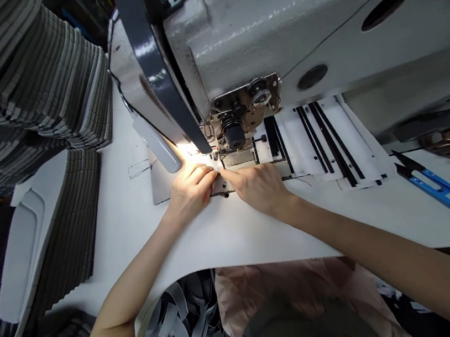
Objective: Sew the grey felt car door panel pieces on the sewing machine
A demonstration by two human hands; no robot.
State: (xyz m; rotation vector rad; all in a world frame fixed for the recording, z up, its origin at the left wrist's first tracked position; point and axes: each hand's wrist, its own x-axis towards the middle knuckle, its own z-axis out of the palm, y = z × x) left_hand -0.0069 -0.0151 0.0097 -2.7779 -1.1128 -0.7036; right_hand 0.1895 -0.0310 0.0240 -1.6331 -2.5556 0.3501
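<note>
Your left hand (194,187) and your right hand (259,186) are nearly fingertip to fingertip beneath the large grey metal sewing machine (248,37), fingers curled and drawn together. A small whitish piece (216,164) sits at their fingertips; I cannot tell whether either grips it. To your right, blue-handled thread snips (445,193) with dark blades lie on the white bench (203,252).

The pale piece (217,165) between left hand (190,188) and right hand (261,187) is mostly hidden.

White tabletop (194,245), curved front edge (255,262); bright light patch (187,149)
</note>
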